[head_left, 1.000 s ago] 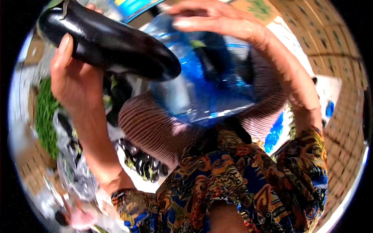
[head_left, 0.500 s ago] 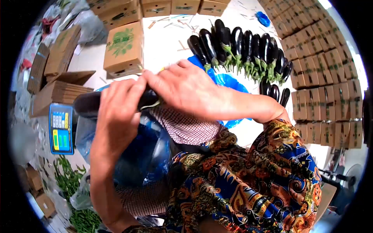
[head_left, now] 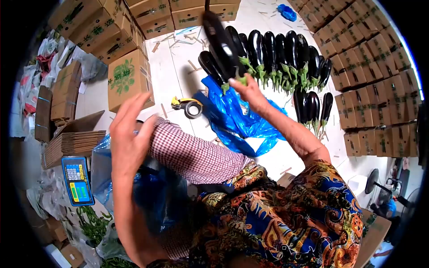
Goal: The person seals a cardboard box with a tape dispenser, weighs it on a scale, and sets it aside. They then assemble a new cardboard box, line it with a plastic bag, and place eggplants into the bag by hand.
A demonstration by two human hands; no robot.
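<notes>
One eggplant [head_left: 221,42], stem-end pinched in right fingers [head_left: 241,87].

- Bare floor [head_left: 174,85] between left carton [head_left: 129,80] and far eggplant row [head_left: 277,49]: passable.
- Tape roll [head_left: 193,108], blue sheet [head_left: 237,120] clutter centre.
- Stacked boxes [head_left: 371,89] wall off right.
</notes>
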